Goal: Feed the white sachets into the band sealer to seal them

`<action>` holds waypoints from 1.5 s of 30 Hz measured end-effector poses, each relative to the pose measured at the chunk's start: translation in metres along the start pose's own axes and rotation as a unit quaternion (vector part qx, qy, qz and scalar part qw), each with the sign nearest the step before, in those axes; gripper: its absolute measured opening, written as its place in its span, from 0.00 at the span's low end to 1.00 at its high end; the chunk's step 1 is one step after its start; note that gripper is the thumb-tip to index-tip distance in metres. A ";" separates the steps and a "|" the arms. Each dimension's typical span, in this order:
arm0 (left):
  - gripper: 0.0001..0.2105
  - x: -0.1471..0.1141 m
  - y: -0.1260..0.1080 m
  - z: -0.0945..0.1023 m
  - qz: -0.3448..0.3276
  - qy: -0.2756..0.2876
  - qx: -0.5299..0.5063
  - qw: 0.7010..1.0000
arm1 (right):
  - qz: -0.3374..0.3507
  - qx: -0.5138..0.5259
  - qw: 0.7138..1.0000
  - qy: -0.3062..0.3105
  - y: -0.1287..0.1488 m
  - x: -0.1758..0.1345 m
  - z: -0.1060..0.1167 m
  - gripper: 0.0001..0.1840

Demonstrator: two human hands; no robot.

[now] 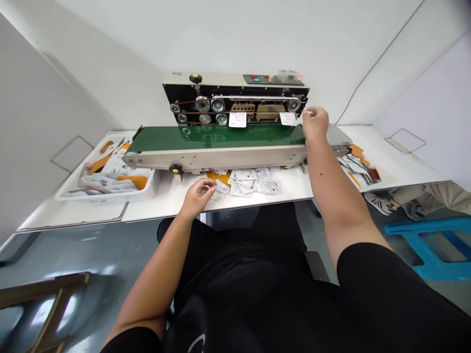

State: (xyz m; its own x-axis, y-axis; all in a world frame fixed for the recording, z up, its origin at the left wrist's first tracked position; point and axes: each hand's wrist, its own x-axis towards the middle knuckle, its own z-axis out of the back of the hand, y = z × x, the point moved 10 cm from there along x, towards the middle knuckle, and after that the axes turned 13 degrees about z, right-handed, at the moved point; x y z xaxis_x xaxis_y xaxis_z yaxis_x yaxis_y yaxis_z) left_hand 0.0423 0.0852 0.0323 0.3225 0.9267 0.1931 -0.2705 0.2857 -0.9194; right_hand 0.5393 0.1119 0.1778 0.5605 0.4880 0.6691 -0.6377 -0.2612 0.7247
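At the right end of a band sealing machine (pixel 270 90), my right hand (pixel 315 123) is raised with its fingers curled together. Just left of its fingertips, a small white sachet (pixel 288 118) with red print stands in the machine's band; whether the fingers touch it is unclear. Another white sachet (pixel 237 119) hangs in the band further left, above the green conveyor belt (pixel 221 137). My left hand (pixel 199 197) hovers at the table's front edge, loosely bent, thumb and fingers apart, nothing in it. Right beside it lies a pile of printed sachets (pixel 253 182), partly under the conveyor.
A white plastic bin (pixel 143 189) full of white and orange sachets stands on the left. More sachets (pixel 358 169) lie on the table at right. A blue stool (pixel 434 235) and a person's shoes (pixel 380 203) are on the right; a brown stool (pixel 55 304) is at lower left.
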 end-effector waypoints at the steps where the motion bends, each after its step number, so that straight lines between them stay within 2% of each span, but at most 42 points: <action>1: 0.14 -0.002 -0.005 -0.003 -0.016 0.011 0.024 1.000 | 0.060 -0.021 0.998 -0.007 0.020 -0.018 0.010 0.07; 2: 0.14 -0.004 -0.011 -0.007 -0.037 0.026 0.050 0.998 | 0.128 -0.045 0.991 -0.001 0.041 -0.043 0.018 0.07; 3: 0.15 -0.006 -0.017 -0.013 -0.059 0.043 0.076 0.994 | 0.203 -0.069 0.975 0.052 0.062 -0.074 0.017 0.10; 4: 0.15 -0.008 -0.022 -0.018 -0.081 0.061 0.101 0.990 | 0.248 -0.074 0.954 0.150 0.073 -0.111 0.007 0.12; 5: 0.16 -0.011 -0.026 -0.024 -0.100 0.076 0.122 0.985 | 0.270 -0.083 0.926 0.249 0.077 -0.151 -0.002 0.13; 6: 0.16 -0.013 -0.030 -0.028 -0.115 0.085 0.140 0.980 | 0.279 -0.102 0.901 0.317 0.075 -0.188 -0.005 0.17; 8: 0.16 -0.015 -0.033 -0.033 -0.136 0.091 0.165 0.973 | 0.282 -0.126 0.856 0.415 0.062 -0.250 -0.005 0.28; 10: 0.17 -0.015 -0.033 -0.035 -0.148 0.090 0.181 0.968 | 0.287 -0.131 0.835 0.451 0.048 -0.283 0.001 0.32; 12: 0.17 -0.016 -0.033 -0.037 -0.154 0.087 0.191 0.966 | 0.298 -0.117 0.835 0.448 0.040 -0.294 0.009 0.26; 15: 0.17 -0.016 -0.033 -0.036 -0.150 0.074 0.199 0.966 | 0.308 -0.097 0.847 0.423 0.036 -0.289 0.022 0.18; 20: 0.16 -0.015 -0.033 -0.032 -0.139 0.057 0.196 0.969 | 0.264 -0.125 0.895 0.337 0.035 -0.259 0.035 0.19; 25: 0.15 -0.013 -0.030 -0.029 -0.128 0.051 0.177 0.975 | 0.242 -0.139 0.901 0.331 0.031 -0.244 0.019 0.18; 27: 0.14 -0.012 -0.028 -0.027 -0.119 0.049 0.168 0.977 | 0.221 -0.112 0.920 0.304 0.028 -0.236 0.018 0.16; 29: 0.14 -0.011 -0.027 -0.026 -0.112 0.049 0.159 0.980 | 0.160 -0.079 0.954 0.241 0.017 -0.224 0.026 0.12; 31: 0.13 -0.011 -0.027 -0.026 -0.110 0.048 0.153 0.981 | 0.068 -0.014 0.983 0.169 0.000 -0.212 0.035 0.16; 34: 0.13 -0.011 -0.028 -0.026 -0.114 0.047 0.157 0.980 | -0.041 0.115 0.989 0.082 -0.020 -0.195 0.043 0.25; 37: 0.12 -0.011 -0.027 -0.027 -0.122 0.047 0.164 0.978 | -0.057 0.179 0.982 0.024 -0.025 -0.159 0.051 0.25; 41: 0.12 -0.010 -0.027 -0.026 -0.131 0.048 0.160 0.977 | -0.042 0.207 0.976 -0.050 -0.027 -0.083 0.071 0.26; 43: 0.12 -0.009 -0.026 -0.025 -0.133 0.046 0.158 0.977 | -0.040 0.205 0.976 -0.061 -0.024 -0.049 0.076 0.28; 45: 0.12 -0.008 -0.027 -0.023 -0.134 0.042 0.156 0.978 | -0.039 0.206 0.977 -0.043 -0.014 -0.030 0.072 0.30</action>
State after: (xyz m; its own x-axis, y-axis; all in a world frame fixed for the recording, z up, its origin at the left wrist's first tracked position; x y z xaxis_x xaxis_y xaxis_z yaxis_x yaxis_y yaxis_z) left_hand 0.0682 0.0641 0.0476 0.4899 0.7883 0.3723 -0.4254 0.5889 -0.6871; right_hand 0.5698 0.0414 0.1595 0.6518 0.4530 0.6082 -0.3351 -0.5474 0.7669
